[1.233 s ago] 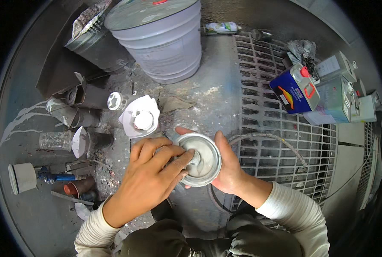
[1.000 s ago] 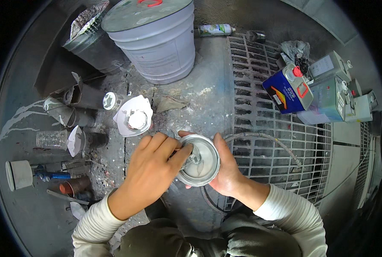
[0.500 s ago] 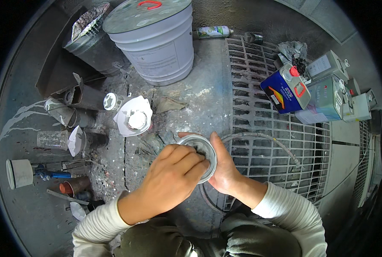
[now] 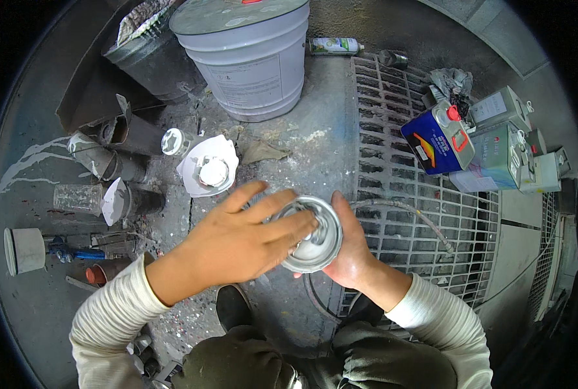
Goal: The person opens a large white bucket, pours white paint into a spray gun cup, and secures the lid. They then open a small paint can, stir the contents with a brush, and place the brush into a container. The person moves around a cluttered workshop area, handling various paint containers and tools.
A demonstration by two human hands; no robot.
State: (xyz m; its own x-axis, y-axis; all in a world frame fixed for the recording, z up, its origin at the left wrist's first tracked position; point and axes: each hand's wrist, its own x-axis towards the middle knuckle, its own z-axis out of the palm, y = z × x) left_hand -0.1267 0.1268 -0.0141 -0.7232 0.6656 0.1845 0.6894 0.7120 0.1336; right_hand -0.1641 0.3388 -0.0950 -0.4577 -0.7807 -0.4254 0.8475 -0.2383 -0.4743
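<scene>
Apparently partway through working by hand around the inside of a round metal cup. Judging by the pale, wet-looking coating on the inner wall and bottom, probably not finished; likely some of that left to deal with. Impossible to tell how much is already off.

Gripping the cup firmly from its right side with the right hand, thumb up along the outer wall near the rim. Reaching across from the left with the left hand, fingers spread and tips dipped inside the rim. Too blurred there to say whether pinching a scrap of something or rubbing with bare fingertips.

Thus holding the cup between both hands, open side up, in front of the body and above the floor, just left of the metal grating. Touching neither the white paper funnel nor the big pale bucket farther ahead.
</scene>
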